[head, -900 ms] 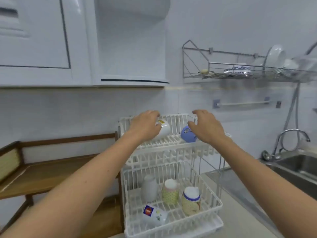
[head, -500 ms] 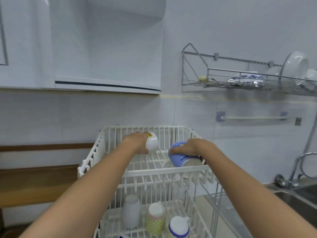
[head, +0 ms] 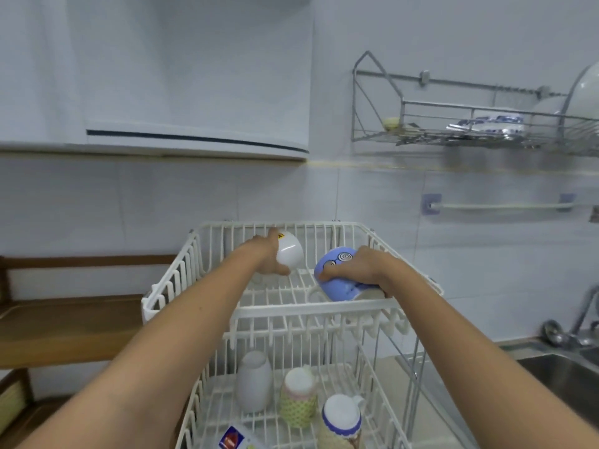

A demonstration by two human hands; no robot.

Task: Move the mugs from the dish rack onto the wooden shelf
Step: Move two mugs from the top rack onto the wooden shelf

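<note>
A white two-tier dish rack (head: 311, 311) fills the middle of the head view. In its top tier my left hand (head: 265, 257) grips a white mug (head: 289, 252) with a small yellow mark, tilted above the wires. My right hand (head: 363, 267) is wrapped over a blue mug (head: 337, 285) with spiral drawings, lying on its side in the top tier. The lower tier holds a grey mug (head: 254, 380), a green patterned mug (head: 298, 396), a mug (head: 340, 422) with a blue rim band, all upside down, and one mug (head: 231, 440) with a red and blue print on its side. The wooden shelf (head: 71, 328) stands left of the rack.
A steel sink (head: 570, 371) and tap (head: 586, 306) lie to the right. A wall-mounted metal rack (head: 453, 137) with plates hangs above right, a towel bar (head: 496, 206) beneath it. White cabinets (head: 194, 137) overhang the shelf at the upper left.
Both hands went from reaching over the top tier to closing on the two mugs. The white mug is now lifted and tilted; the view has moved closer and rightward.
</note>
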